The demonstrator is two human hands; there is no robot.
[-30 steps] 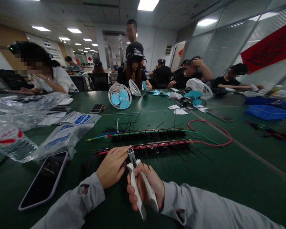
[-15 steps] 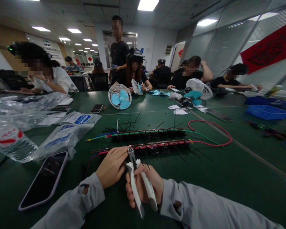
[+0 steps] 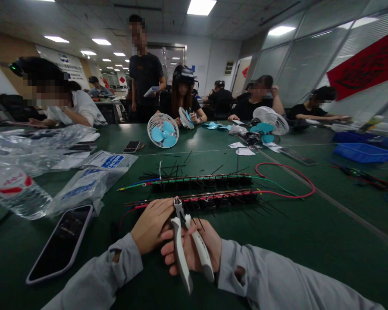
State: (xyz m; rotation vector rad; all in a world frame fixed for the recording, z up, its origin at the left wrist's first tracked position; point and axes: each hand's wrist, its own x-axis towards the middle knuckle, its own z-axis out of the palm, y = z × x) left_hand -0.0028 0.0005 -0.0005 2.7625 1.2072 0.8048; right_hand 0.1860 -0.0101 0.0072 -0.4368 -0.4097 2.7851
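My right hand (image 3: 203, 245) holds a pair of cutting pliers (image 3: 183, 241) with white and grey handles. The handles are spread, and the fingers extend loosely past the left one. The metal jaws point away from me, at the left end of a black strip (image 3: 226, 200) with red wires and cut-tie-like black tails along it. My left hand (image 3: 152, 226) is closed over that end of the strip, fingertips beside the jaws; what lies under the palm is hidden. Behind it lies a second black strip (image 3: 200, 182) with green and blue wires.
A phone (image 3: 61, 245), plastic bags (image 3: 80, 185) and a water bottle (image 3: 17, 193) lie at left. Across the green table (image 3: 294, 249) are fans (image 3: 163, 131), blue trays (image 3: 364, 151) and several people. A red wire loop (image 3: 312, 183) curves at right.
The fingers of my right hand have loosened and extended leftward from the pliers' handle. My left hand stays in place. A standing person in the background has moved left.
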